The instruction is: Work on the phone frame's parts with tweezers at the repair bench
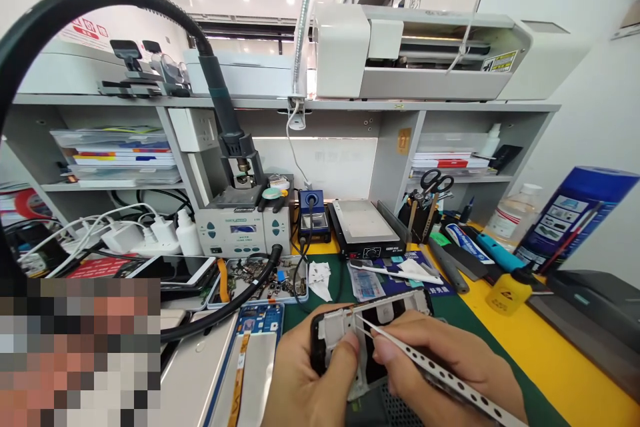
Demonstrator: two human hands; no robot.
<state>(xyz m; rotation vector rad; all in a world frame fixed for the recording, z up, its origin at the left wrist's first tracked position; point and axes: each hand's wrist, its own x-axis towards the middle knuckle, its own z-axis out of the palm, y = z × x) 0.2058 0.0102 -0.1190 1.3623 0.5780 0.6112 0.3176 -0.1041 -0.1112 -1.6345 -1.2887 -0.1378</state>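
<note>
A smartphone frame (334, 327), black at the edge with a pale metal inside, is gripped at its left end by my left hand (313, 373). That thumb presses on the frame's inner face. My right hand (445, 360) pinches perforated metal tweezers (440, 373). The tweezer tips reach the inside of the frame, close to my left thumb; whether they grip anything is too small to tell. Part of the frame's right side is hidden behind my right fingers. Below it lies a dark grey object with a dotted surface (397, 407).
Left of my hands lie an opened blue-edged device (260, 347) and a tray of circuit boards (300, 295). A hot air station (245, 230) with its thick black hose (220, 323) stands behind. A heating plate (367, 221), a yellow bottle (507, 293) and a blue spray can (575, 213) surround the green mat.
</note>
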